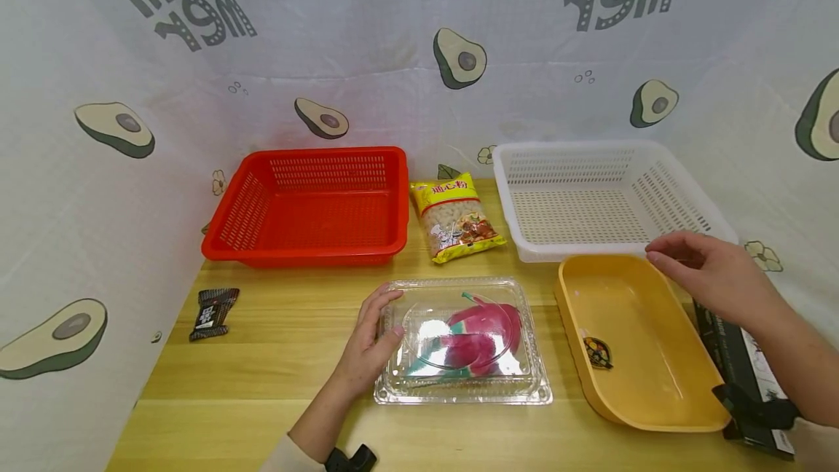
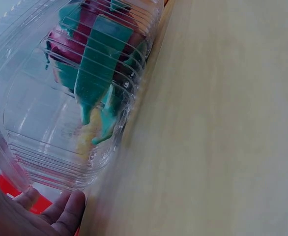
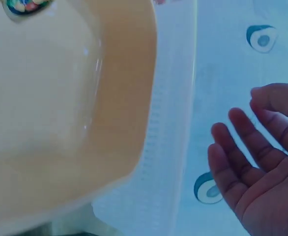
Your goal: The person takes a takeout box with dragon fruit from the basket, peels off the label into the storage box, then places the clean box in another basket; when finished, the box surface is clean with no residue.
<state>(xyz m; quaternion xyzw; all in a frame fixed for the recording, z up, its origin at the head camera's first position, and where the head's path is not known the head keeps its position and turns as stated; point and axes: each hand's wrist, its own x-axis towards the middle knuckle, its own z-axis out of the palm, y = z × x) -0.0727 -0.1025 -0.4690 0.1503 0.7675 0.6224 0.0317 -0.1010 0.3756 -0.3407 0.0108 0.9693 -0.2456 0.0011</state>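
A clear plastic clamshell box (image 1: 406, 384) lies closed on the table with a pink and green dragon fruit (image 1: 488, 326) inside. My left hand (image 1: 363, 352) holds the box's left end, thumb on the lid and fingers along the side. In the left wrist view, fingertips (image 2: 74, 199) show low beside the box (image 2: 65, 167). My right hand (image 1: 721, 275) hovers over the far right corner of the yellow tray (image 1: 649, 341), fingers loosely bent, holding nothing. Inside the tray, toward its left side, sits a small dark pan-shaped piece with colourful food on it (image 1: 598, 352).
A red basket (image 1: 328, 257) stands back left, a white basket (image 1: 570, 250) back right. Between them lies a yellow macaroni bag (image 1: 457, 221). A small black packet (image 1: 213, 314) is at the left. One black box (image 1: 754, 377) lies partly under my right arm. Printed cloth hangs behind.
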